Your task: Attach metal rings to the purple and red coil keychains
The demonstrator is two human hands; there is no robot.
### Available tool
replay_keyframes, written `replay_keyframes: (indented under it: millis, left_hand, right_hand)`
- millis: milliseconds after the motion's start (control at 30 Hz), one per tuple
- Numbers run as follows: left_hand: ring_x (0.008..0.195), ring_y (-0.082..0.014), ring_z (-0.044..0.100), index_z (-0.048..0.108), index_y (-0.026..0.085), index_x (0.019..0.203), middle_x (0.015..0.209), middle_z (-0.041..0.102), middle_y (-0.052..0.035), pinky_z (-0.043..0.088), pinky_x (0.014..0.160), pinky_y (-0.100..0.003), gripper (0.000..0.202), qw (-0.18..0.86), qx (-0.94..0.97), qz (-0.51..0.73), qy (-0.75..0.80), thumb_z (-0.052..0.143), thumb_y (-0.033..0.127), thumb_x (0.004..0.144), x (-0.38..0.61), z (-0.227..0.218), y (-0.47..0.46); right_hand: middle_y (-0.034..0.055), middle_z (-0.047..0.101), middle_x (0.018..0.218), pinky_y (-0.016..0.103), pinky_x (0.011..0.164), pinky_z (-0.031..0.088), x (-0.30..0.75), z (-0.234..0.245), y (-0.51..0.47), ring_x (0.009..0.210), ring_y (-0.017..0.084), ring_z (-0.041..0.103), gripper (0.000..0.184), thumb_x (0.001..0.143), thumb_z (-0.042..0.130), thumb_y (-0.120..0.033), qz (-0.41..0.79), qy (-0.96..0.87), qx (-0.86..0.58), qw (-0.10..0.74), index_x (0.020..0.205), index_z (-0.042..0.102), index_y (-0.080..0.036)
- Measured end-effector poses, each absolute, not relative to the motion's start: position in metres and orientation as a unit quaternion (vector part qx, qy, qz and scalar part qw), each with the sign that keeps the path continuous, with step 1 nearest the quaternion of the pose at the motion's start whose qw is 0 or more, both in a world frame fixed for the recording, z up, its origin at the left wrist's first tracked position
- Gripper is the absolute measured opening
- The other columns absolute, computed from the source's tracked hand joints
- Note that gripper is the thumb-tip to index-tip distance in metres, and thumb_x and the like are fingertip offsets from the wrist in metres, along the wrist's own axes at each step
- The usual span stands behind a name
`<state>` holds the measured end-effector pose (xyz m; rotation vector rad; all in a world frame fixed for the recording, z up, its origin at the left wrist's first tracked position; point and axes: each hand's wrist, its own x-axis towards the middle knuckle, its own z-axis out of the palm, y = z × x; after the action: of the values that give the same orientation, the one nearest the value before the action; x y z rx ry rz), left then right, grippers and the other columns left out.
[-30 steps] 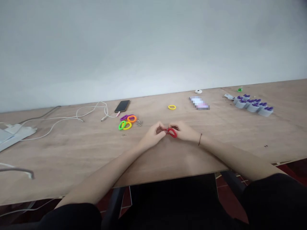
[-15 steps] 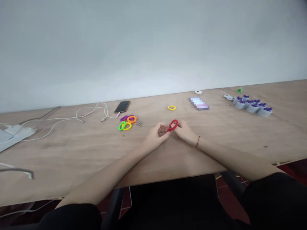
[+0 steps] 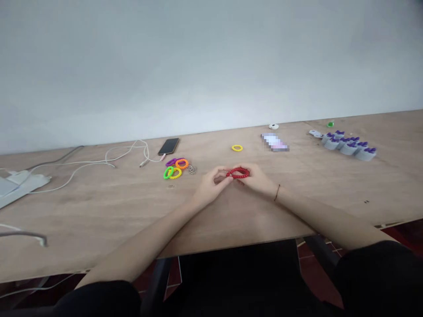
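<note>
A red spiral coil wristband (image 3: 238,173) is stretched flat between my hands, just above the plywood table (image 3: 99,207). My left hand (image 3: 213,182) pinches its left end with the fingertips, and my right hand (image 3: 254,178) grips the right end. Both hands are close together at the middle of the table. To the left of my left hand lies a heap of green, yellow, orange and purple coil bands (image 3: 173,169). A lone yellow coil band (image 3: 237,148) lies farther ahead.
A black smartphone (image 3: 168,146) with a white cable (image 3: 99,163) lies at the back left, near metal key rings (image 3: 191,169). A blurred packet (image 3: 275,142) lies back right. Several grey cups with purple tops (image 3: 350,147) stand far right. The table's front edge runs below my forearms.
The red band has turned from an upright loop to a flat, stretched oval between my hands. My right hand has moved slightly right, pulling the band wider.
</note>
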<state>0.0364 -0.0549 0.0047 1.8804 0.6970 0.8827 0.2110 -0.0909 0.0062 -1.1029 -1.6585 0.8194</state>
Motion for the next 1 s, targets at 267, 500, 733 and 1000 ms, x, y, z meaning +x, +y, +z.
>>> replay_keyframes:
  millis: [267, 500, 733, 1000]
  left_hand:
    - [0.082, -0.0181, 0.064, 0.053, 0.016, 0.089, 0.089, 0.067, -0.006, 0.051, 0.076, -0.033, 0.025, 0.411, 0.782, 0.369, 0.289, 0.059, 0.036, 0.077, 0.035, 0.005, -0.057]
    - [0.082, -0.017, 0.063, 0.05, 0.017, 0.086, 0.088, 0.065, -0.0044, 0.052, 0.075, -0.033, 0.022, 0.389, 0.793, 0.384, 0.27, 0.06, 0.034, 0.075, 0.037, 0.002, -0.059]
    - [0.084, -0.0156, 0.062, 0.052, 0.017, 0.082, 0.093, 0.064, -0.0048, 0.051, 0.077, -0.03, 0.016, 0.373, 0.801, 0.394, 0.252, 0.057, 0.031, 0.077, 0.037, 0.003, -0.06]
    - [0.085, -0.0204, 0.063, 0.056, 0.017, 0.101, 0.106, 0.063, -0.0105, 0.054, 0.068, -0.033, 0.039, 0.605, 0.634, 0.347, 0.333, 0.047, 0.047, 0.08, 0.042, -0.002, -0.045]
  right_hand:
    - [-0.0023, 0.051, 0.053, 0.024, 0.05, 0.038, 0.202, 0.008, -0.096, 0.051, 0.011, 0.047, 0.014, 0.076, 0.049, -0.028, 0.353, -0.636, -0.457, 0.512, 0.071, 0.056, -0.016]
    - [-0.0036, 0.049, 0.053, 0.024, 0.047, 0.039, 0.194, 0.008, -0.099, 0.048, 0.01, 0.047, 0.011, 0.074, 0.049, -0.029, 0.384, -0.604, -0.46, 0.525, 0.071, 0.05, -0.019]
    - [-0.0028, 0.048, 0.056, 0.024, 0.047, 0.038, 0.191, 0.005, -0.098, 0.048, 0.01, 0.046, 0.018, 0.08, 0.047, -0.036, 0.386, -0.607, -0.442, 0.536, 0.073, 0.047, -0.019]
    - [0.0043, 0.063, 0.079, 0.027, 0.061, 0.043, 0.198, 0.004, -0.099, 0.07, 0.016, 0.057, 0.02, 0.081, 0.048, -0.036, 0.185, -0.663, -0.512, 0.513, 0.085, 0.057, -0.018]
